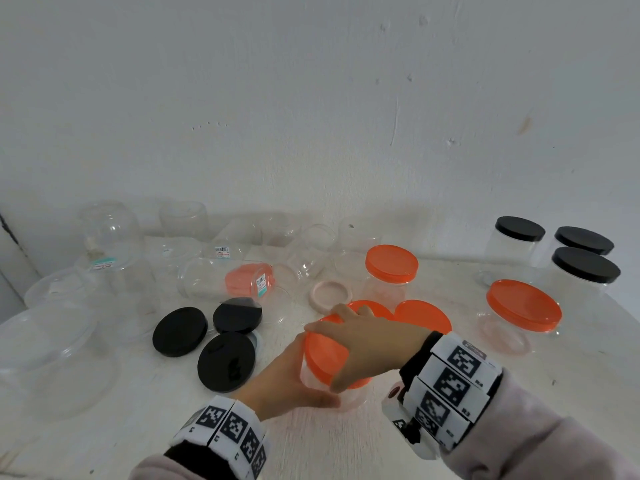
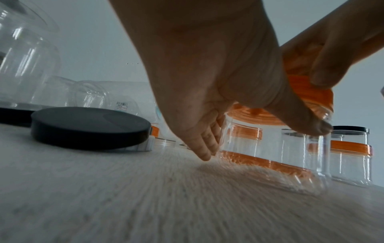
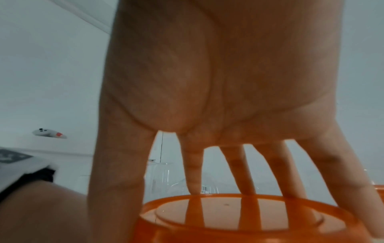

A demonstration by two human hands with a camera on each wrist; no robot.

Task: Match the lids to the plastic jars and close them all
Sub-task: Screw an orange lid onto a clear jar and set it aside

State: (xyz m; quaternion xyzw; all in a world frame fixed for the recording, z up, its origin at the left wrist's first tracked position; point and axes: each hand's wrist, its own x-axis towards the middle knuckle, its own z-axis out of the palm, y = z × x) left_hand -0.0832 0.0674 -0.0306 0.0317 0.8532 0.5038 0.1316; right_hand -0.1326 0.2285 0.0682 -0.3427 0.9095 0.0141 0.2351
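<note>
A: Starting with head view: right hand is spread over the orange lid, fingers curled round its rim; left hand grips the clear jar from the side, near the front middle of the desk. Lid looks tilted on the mouth.

B: So level it first, then twist?

A: Yes, I'd say so. Left wrist view: left hand wraps the jar, whose base seems lifted off the desk at one side. Better to plant it flat.

B: Right wrist?

A: Right hand from below, fingers splayed on the lid edge. Even pressure all round should stop cross-threading.

B: Rest?

A: Three black lids loose on the left, capped jars on the right
</note>
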